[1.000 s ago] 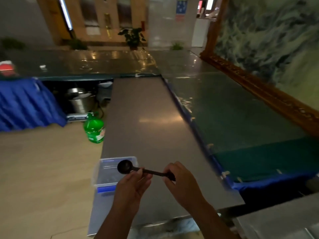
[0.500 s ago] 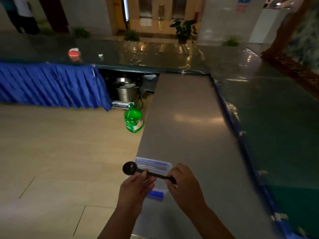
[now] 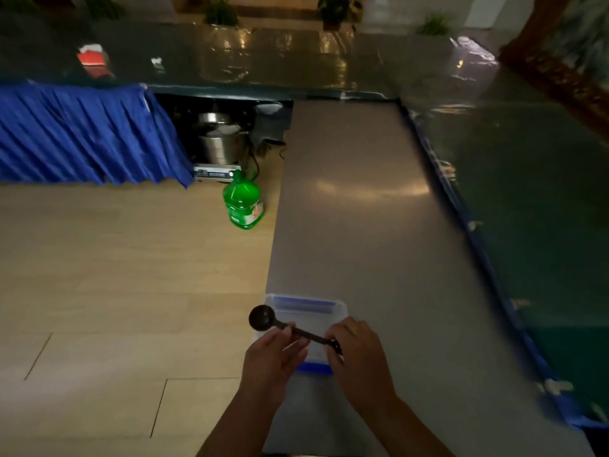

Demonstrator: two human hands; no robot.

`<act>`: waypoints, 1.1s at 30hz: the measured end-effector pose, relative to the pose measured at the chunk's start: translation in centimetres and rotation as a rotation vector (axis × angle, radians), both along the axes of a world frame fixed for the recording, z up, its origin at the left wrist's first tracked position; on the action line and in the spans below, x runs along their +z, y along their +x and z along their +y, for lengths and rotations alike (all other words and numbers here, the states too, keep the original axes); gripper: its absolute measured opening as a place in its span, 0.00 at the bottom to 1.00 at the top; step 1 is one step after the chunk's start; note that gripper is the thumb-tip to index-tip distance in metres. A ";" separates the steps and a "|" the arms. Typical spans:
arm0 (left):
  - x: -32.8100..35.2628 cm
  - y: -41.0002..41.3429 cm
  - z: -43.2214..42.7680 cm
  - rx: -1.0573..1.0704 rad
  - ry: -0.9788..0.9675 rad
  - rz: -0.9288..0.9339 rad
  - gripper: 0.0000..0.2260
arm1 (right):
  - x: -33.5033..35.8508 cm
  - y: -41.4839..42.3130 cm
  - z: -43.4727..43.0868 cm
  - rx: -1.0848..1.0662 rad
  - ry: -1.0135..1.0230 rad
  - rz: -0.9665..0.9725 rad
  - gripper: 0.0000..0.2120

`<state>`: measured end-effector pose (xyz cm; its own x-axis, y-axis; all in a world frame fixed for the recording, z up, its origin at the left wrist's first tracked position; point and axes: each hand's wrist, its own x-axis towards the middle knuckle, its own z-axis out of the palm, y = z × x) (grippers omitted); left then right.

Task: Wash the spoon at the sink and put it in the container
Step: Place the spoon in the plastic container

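A dark spoon [image 3: 263,319] with a round bowl is held level over a clear plastic container [image 3: 309,308] with blue clips. The container sits at the near left edge of the steel counter [image 3: 359,225]. My left hand [image 3: 273,357] pinches the handle near the bowl. Holding the far end of the handle is my right hand [image 3: 359,354]. The bowl points left, just past the container's left rim. No sink is in view.
A green jug [image 3: 244,202] stands on the wooden floor beside the counter. Behind it a steel pot [image 3: 220,140] rests on a cooker under a table with a blue skirt [image 3: 82,133]. A glossy green-covered table [image 3: 527,192] runs along the right.
My view has swung left and tilted down, so more floor shows. Both hands keep the spoon over the container, and the grip looks the same.
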<state>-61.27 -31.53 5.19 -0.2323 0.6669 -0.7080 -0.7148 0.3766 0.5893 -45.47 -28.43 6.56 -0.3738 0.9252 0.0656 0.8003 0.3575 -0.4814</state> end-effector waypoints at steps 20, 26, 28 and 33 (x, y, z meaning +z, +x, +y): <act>-6.4 -1.9 4.0 -0.148 -0.113 -0.093 0.10 | -5.6 -1.7 3.3 -0.109 -0.205 -0.183 0.01; -7.2 -2.2 4.6 -0.160 -0.094 -0.147 0.09 | -6.8 -2.2 4.0 -0.077 -0.215 -0.211 0.01; -7.3 -2.2 4.7 -0.146 -0.089 -0.163 0.10 | -7.1 -2.5 4.2 -0.066 -0.224 -0.225 0.02; -8.0 -2.4 5.0 -0.118 -0.128 -0.186 0.11 | -8.0 -3.2 4.3 -0.072 -0.252 -0.223 0.04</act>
